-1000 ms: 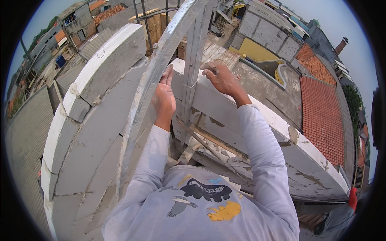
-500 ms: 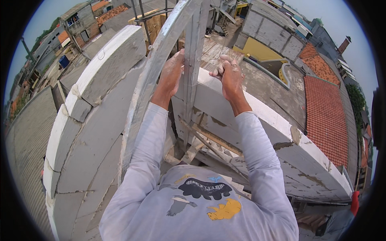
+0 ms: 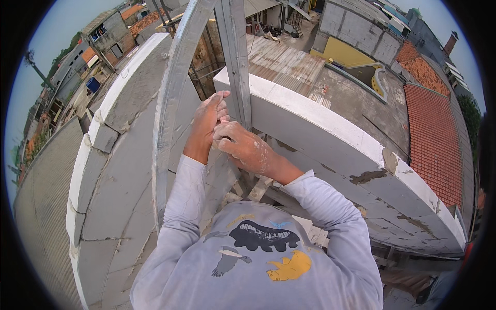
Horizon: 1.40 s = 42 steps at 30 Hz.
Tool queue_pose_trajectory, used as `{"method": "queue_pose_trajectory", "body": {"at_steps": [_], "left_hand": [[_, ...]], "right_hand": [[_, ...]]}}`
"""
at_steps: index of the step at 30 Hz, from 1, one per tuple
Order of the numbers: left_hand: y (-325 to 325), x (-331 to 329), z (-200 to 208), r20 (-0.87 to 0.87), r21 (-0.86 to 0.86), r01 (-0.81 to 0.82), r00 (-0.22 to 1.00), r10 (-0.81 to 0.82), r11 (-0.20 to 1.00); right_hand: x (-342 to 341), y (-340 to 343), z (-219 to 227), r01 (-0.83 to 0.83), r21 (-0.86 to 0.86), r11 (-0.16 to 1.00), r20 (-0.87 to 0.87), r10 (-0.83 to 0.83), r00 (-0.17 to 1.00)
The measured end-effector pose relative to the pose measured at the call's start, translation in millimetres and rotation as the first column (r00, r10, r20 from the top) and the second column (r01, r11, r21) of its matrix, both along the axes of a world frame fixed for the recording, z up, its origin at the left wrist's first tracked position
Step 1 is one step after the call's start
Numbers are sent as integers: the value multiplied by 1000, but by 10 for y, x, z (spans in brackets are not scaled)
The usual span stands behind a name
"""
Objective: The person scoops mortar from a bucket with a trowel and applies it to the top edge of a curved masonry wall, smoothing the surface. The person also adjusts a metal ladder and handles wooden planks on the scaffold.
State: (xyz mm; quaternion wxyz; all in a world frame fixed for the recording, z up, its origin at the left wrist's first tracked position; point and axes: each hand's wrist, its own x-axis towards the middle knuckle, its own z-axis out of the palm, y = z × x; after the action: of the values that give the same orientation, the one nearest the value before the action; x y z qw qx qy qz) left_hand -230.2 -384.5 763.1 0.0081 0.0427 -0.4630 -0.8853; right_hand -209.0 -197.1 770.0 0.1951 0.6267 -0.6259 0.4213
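My left hand [image 3: 205,126] is closed, with its fingers curled and thumb pressed against them, just left of the upright metal channel post [image 3: 235,62]. Right against it, my right hand [image 3: 250,150] is also closed, its curled fingers meeting the left ones. Whatever lies between the fingers is too small or hidden to make out. Pale dust marks the right hand. A long metal channel [image 3: 168,98] slopes up past my left forearm. Behind the post runs a wall of pale blocks [image 3: 310,126] with a white top edge.
A second block wall [image 3: 126,139] curves along the left side. Timber pieces [image 3: 260,188] lie in the gap below my hands. Beyond the walls are a rusty sheet roof [image 3: 284,59], a red tiled roof [image 3: 433,142] and a corrugated roof [image 3: 46,206].
My right hand has moved left and down from above the right wall to meet my left. The left hand has come down from beside the metal post. The view has shifted slightly.
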Motion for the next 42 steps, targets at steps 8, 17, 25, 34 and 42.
{"method": "queue_pose_trajectory", "body": {"at_steps": [8, 17, 25, 34, 42], "left_hand": [[-28, -486, 514, -190, -171, -331, 935, 299, 928], [-62, -693, 1061, -382, -55, -305, 886, 262, 951], [-59, -606, 1046, -405, -12, -280, 879, 252, 960], [23, -230, 1019, -397, -95, -415, 849, 348, 905], [203, 25, 946, -499, -64, -412, 802, 328, 909]], "right_hand": [[-518, 367, 325, 711, -118, 694, -249, -714, 655], [-993, 603, 808, 694, -172, 699, 90, -691, 717], [-1047, 392, 931, 388, -341, 856, 513, -176, 840], [-988, 237, 853, 421, -431, 798, 558, -130, 819], [-711, 341, 570, 412, -534, 739, 589, -25, 808]]}}
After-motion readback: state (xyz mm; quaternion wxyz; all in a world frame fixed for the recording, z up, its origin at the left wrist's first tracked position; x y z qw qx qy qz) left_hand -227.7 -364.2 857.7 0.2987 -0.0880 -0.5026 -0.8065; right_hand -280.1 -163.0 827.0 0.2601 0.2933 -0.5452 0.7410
